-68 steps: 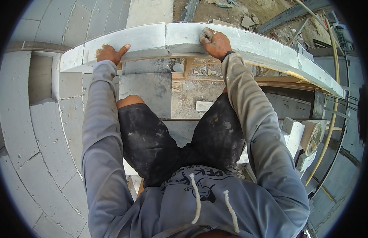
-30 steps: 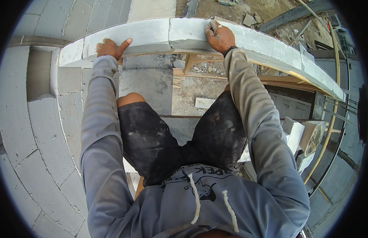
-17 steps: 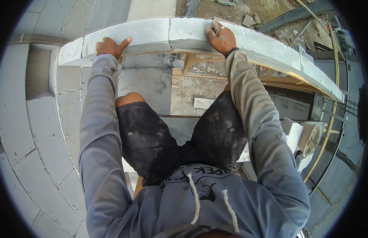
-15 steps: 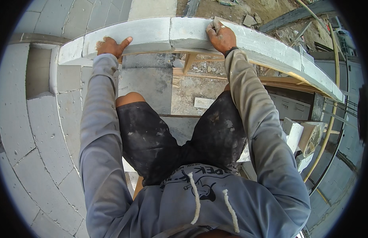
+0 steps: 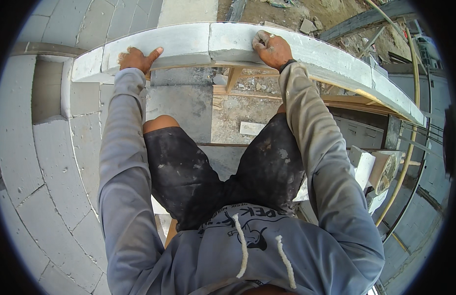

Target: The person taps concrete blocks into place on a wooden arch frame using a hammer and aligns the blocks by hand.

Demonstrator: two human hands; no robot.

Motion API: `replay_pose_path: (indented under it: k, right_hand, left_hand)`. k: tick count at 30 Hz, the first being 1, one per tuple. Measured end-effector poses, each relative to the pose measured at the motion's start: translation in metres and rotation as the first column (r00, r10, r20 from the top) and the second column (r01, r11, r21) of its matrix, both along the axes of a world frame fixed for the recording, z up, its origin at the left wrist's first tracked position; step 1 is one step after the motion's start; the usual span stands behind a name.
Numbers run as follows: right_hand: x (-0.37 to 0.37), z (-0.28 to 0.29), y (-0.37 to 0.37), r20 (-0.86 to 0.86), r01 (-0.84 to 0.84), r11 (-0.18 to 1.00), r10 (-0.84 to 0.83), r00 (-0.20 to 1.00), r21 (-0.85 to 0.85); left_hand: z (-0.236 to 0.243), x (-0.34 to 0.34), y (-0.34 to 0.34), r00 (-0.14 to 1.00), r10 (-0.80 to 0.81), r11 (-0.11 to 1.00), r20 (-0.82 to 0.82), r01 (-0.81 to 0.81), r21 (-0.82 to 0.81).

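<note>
**Up on the wall top, both hands on a pale block**

Across the top of the head view, we see a course of pale grey masonry blocks running along a wall top, bent into an arc by the lens. The block in hand (image 5: 159,46) lies at the left end of that course, butted against the next block (image 5: 287,46) at a thin vertical joint.

Our left hand (image 5: 137,60) grips its near lower edge toward the left end, fingers curled under and thumb stretched along the face. Our right hand (image 5: 271,48) lies palm down over the top of the neighbouring block just past the joint, fingers closed on the far side. Neither hand is free.

We judge the block stiff, bulky and fairly heavy for one person, with a dry, chalky, rough surface that should not slip. Its corners and edges look crumbly and likely to chip if knocked. The safest hold seems to be under the long lower edges near both ends, palms flat, not on the corners.

Below, wooden shoring (image 5: 233,78) stands under the course, with rubble (image 5: 252,129) on the ground.
</note>
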State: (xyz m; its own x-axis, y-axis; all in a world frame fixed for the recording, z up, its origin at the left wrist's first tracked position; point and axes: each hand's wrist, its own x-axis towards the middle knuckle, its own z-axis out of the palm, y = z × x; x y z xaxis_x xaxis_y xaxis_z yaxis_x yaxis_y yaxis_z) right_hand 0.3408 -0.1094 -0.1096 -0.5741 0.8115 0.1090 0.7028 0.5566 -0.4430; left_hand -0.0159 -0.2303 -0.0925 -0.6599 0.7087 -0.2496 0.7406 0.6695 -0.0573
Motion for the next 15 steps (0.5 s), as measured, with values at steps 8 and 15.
replay_pose_path:
  k: [8, 15]
  right_hand:
    - [-0.0062, -0.0024, -0.0007, -0.103, 0.142, 0.99, -0.141, 0.985, 0.005]
    - [-0.0044, 0.0008, 0.0037, 0.011, 0.107, 0.994, -0.107, 0.994, 0.008]
  left_hand:
    - [-0.0054, -0.0034, -0.0001, 0.999, 0.004, 1.0, 0.047, -0.004, 0.0]
    - [-0.004, -0.0046, 0.0005, 0.995, -0.01, 1.0, 0.095, 0.009, 0.006]
